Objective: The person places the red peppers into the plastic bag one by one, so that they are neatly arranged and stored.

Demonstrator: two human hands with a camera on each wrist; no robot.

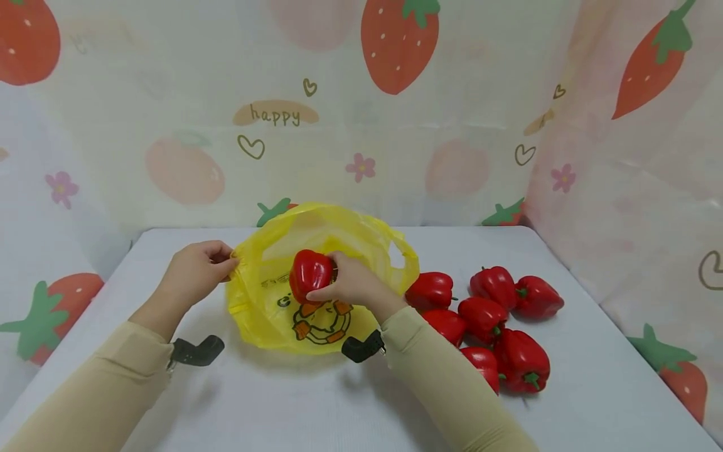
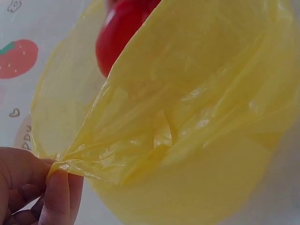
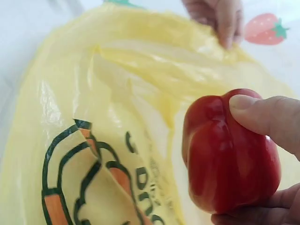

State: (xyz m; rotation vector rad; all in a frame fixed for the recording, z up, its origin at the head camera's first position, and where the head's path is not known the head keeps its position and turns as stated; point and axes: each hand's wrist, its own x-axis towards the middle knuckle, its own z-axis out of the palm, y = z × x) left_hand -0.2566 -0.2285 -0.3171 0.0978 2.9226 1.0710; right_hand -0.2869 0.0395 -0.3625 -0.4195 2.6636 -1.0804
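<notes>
A yellow plastic bag (image 1: 254,320) with a printed cartoon lies on the table, its mouth spread open. My left hand (image 1: 194,270) pinches the bag's left edge between thumb and fingers; the left wrist view shows the film (image 2: 187,122) gathered at the fingertips. A red bell pepper (image 1: 310,274) is in my right hand (image 1: 356,282), gripped with the thumb on one side and fingers on the other. Hand and pepper are over the bag's mouth. The right wrist view shows the pepper (image 3: 229,159) close up, with the bag behind it.
Several more red bell peppers (image 1: 522,361) lie in a group on the white table (image 1: 282,408), right of the bag and partly behind the right sleeve (image 1: 440,376). A strawberry-print sheet (image 1: 339,157) hangs behind the table and at its sides.
</notes>
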